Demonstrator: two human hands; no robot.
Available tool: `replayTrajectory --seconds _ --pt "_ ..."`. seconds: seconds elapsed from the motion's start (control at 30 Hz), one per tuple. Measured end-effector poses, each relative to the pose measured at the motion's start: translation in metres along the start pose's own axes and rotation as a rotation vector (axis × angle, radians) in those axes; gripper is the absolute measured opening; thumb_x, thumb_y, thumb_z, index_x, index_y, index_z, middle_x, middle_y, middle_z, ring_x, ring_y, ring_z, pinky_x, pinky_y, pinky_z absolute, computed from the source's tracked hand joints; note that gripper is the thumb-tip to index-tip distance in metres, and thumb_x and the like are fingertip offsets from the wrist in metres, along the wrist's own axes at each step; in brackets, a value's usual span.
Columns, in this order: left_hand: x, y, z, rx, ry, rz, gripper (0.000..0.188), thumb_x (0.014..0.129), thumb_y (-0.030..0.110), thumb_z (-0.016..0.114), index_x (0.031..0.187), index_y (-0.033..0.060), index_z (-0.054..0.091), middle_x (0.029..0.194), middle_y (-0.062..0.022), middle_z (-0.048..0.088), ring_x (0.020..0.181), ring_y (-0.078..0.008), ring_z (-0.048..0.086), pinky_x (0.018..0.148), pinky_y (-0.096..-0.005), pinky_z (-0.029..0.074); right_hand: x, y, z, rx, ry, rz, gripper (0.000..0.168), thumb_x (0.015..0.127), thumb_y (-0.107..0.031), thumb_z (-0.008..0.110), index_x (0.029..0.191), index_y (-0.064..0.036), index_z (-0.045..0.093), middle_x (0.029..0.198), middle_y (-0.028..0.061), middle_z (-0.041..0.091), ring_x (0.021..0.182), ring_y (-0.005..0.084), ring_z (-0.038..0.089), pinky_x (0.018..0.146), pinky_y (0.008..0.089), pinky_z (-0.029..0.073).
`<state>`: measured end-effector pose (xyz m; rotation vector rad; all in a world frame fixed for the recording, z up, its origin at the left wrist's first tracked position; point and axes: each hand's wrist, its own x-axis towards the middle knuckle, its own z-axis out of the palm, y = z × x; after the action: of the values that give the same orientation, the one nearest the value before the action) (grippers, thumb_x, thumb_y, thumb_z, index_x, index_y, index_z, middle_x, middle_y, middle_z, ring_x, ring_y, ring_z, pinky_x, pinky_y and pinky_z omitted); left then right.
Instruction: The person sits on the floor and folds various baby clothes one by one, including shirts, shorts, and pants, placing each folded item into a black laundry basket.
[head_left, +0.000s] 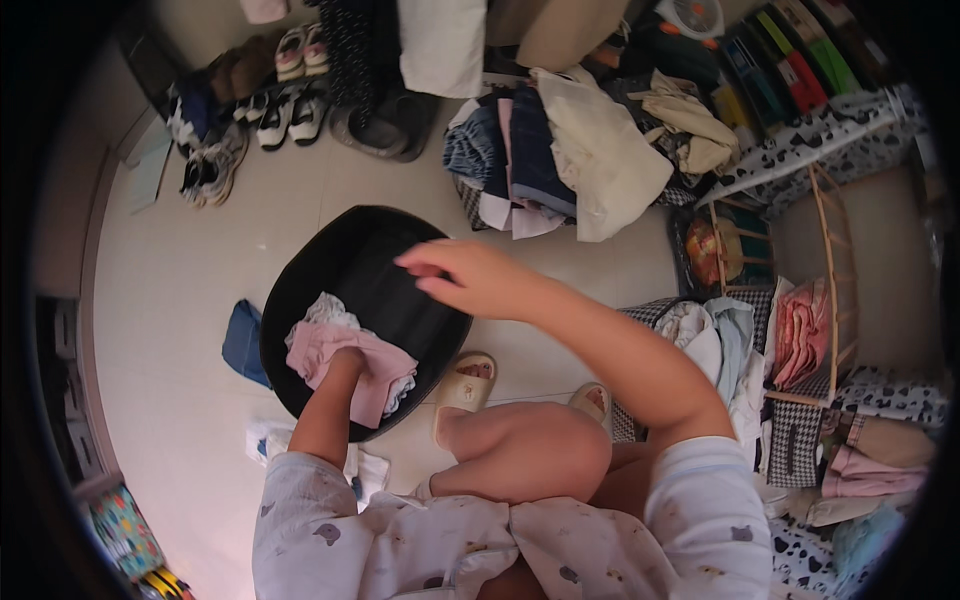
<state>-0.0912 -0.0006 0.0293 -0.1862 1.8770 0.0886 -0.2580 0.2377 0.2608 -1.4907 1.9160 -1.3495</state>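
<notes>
A large black tub (382, 247) stands on the tiled floor before me. Pink folded cloth (322, 345) and white clothing (328, 309) lie in its lower left part. My left hand (351, 361) reaches into the tub at the pink cloth; its fingers are hidden by the fabric, so its grip cannot be told. Over the tub's right side my right hand (450, 276) is raised, with fingers curled, thumb apart from them, and nothing held.
Beyond the tub lies a pile of clothes (555, 157), with shoes (289, 120) at the upper left. A blue cloth item (244, 341) touches the floor left of the tub. White cloths (371, 472) lie below it. Fabric boxes and a wooden-framed rack (832, 277) stand at the right.
</notes>
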Motion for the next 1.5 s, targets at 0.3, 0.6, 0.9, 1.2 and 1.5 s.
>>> replayTrajectory --seconds 0.3,0.6,0.9,1.2,1.5 --pt "-0.065 0.187 -0.270 -0.678 1.435 0.762 0.052 0.081 0.029 0.063 0.120 -0.0026 0.048 0.110 -0.0237 0.054 0.101 -0.0397 0.053 0.085 -0.0438 0.044 -0.164 0.073 -0.116 0.103 0.449 0.790 0.022 0.082 -0.006 0.058 0.104 -0.001 0.060 0.083 0.0047 0.061 0.077 0.0112 0.057 0.071 0.0246 0.047" --pt "0.002 0.240 -0.361 -0.892 1.335 0.372 0.063 0.069 0.037 0.075 0.109 -0.0042 0.051 0.100 -0.0230 0.062 0.094 -0.0360 0.061 0.082 -0.0403 0.047 -0.185 0.079 -0.071 0.328 0.502 0.694 0.022 0.084 -0.008 0.059 0.105 0.000 0.060 0.084 0.0025 0.061 0.076 0.0092 0.055 0.069 0.0238 0.046" --pt "-0.051 0.249 -0.402 -1.559 0.737 1.049 0.018 0.086 0.017 0.061 0.097 0.0024 0.061 0.083 -0.0050 0.064 0.070 -0.0164 0.061 0.063 -0.0296 0.049 -0.182 0.078 -0.097 0.499 0.701 0.691 0.029 0.086 -0.007 0.053 0.114 -0.002 0.056 0.101 0.0056 0.063 0.087 0.0113 0.058 0.080 0.0245 0.045" --pt "-0.259 0.199 -0.382 -1.503 0.498 1.339 0.025 0.090 0.014 0.055 0.113 0.0040 0.052 0.098 -0.0086 0.063 0.086 -0.0187 0.063 0.078 -0.0335 0.053 -0.168 0.064 -0.105 0.715 0.906 0.605 0.027 0.087 -0.005 0.049 0.113 -0.003 0.057 0.102 0.0063 0.064 0.089 0.0115 0.058 0.081 0.0248 0.044" --pt "-0.367 0.133 -0.312 -0.994 0.174 1.837 0.044 0.085 0.012 0.063 0.123 -0.0033 0.048 0.116 -0.0130 0.059 0.102 -0.0216 0.059 0.090 -0.0355 0.047 -0.135 0.002 -0.119 0.692 0.852 0.160 0.053 0.081 -0.010 0.064 0.128 -0.008 0.040 0.120 0.0058 0.053 0.103 0.0132 0.053 0.093 0.0308 0.040"
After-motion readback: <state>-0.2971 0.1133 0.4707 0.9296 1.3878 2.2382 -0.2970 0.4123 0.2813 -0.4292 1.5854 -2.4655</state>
